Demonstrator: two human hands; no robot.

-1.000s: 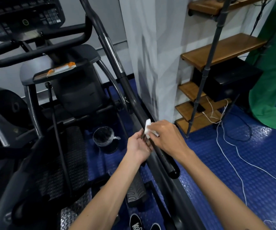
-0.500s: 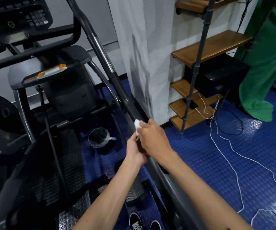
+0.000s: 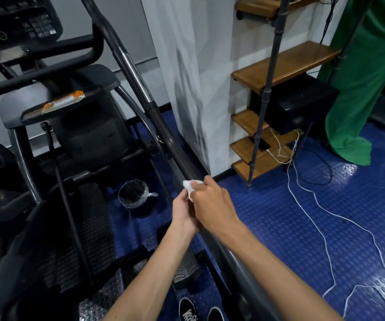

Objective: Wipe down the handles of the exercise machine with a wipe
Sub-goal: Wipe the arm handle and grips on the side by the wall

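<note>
Both hands [image 3: 200,205], fingers pinching wipe [image 3: 190,186]

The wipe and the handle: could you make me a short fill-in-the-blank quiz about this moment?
1. The right hand holds a white ____ at the handle.
2. The floor is coloured ____.
3. The small bin stands on the ____.

Missing words: wipe; blue; floor.

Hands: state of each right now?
Left hand: curled at the handle, grip hidden; cannot tell.
Right hand: pinching the wipe against the handle.
</note>
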